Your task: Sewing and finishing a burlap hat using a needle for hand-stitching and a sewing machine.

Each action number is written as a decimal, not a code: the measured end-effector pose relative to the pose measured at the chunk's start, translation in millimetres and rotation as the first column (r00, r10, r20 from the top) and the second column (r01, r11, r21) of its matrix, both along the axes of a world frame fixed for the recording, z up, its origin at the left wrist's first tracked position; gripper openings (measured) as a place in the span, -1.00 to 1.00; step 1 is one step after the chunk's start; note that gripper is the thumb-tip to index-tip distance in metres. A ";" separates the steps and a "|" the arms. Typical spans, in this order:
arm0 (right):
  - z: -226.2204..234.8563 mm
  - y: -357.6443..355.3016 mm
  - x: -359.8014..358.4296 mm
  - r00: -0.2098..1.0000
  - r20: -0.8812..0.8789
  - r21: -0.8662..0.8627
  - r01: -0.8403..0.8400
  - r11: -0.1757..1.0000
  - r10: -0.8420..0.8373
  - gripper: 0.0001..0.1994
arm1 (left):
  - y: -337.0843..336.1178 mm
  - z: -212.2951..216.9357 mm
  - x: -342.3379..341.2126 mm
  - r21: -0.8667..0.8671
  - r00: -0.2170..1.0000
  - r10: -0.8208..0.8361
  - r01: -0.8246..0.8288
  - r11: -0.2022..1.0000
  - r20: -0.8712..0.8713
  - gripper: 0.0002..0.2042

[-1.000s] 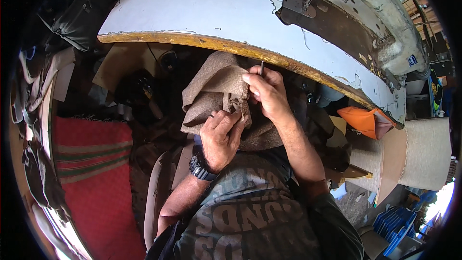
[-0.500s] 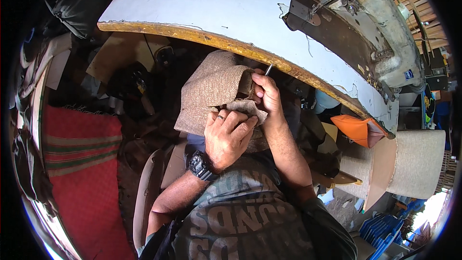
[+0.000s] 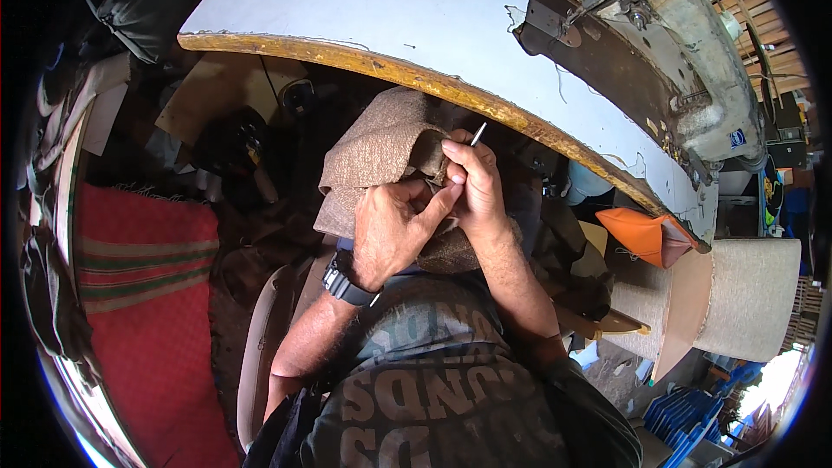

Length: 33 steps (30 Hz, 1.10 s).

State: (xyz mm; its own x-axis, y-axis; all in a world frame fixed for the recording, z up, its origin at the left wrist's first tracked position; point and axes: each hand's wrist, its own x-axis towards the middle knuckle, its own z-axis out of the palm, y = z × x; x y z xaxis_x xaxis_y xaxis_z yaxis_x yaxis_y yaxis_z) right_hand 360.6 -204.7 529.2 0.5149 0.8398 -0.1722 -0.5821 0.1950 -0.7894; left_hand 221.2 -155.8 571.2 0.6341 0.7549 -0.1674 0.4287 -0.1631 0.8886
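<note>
A piece of coarse beige-brown woven fabric (image 3: 381, 147) is bunched up in front of me, just under the edge of a white table (image 3: 364, 9). My left hand (image 3: 394, 225), with a black wristwatch, grips the fabric from below. My right hand (image 3: 472, 186) pinches a thin metal needle-like tool (image 3: 477, 133) whose tip sticks up above the fingers, right against the fabric's fold. Both hands touch each other over the cloth.
The table's worn yellow edge (image 3: 416, 78) curves overhead, with a dark metal sewing-machine part (image 3: 607, 61) on it. A red striped cloth (image 3: 147, 295) lies at left. An orange cloth (image 3: 641, 234) and a fabric-covered cushion piece (image 3: 745, 295) sit at right.
Both hands stay on the fabric. The right hand has turned so the metal tool now points up more clearly, and the left hand has shifted closer under the fold.
</note>
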 end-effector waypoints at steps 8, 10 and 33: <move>18.7 4.8 2.1 0.985 0.136 -0.018 -0.103 0.995 0.104 -0.87 | 3.1 -18.6 -18.0 -0.158 0.962 0.014 0.030 0.987 0.274 -0.78; 25.8 3.6 6.7 0.927 0.319 -0.150 -0.158 0.976 0.199 -0.85 | 5.3 -17.0 -19.4 -0.169 0.965 0.017 0.028 0.985 0.261 -0.83; 46.1 -40.5 6.5 -0.271 0.957 -0.104 0.027 0.994 0.107 -0.82 | 4.5 -15.0 -27.8 -0.441 0.874 0.186 0.036 0.897 0.449 -0.82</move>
State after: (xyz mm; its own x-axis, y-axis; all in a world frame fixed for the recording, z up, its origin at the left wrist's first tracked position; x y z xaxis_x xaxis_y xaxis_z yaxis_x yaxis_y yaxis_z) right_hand 367.1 -245.2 575.3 0.0488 0.8904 0.4525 0.9226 0.1334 -0.3620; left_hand 193.4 -151.3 556.2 0.6621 0.7278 -0.1786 -0.0619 0.2907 0.9548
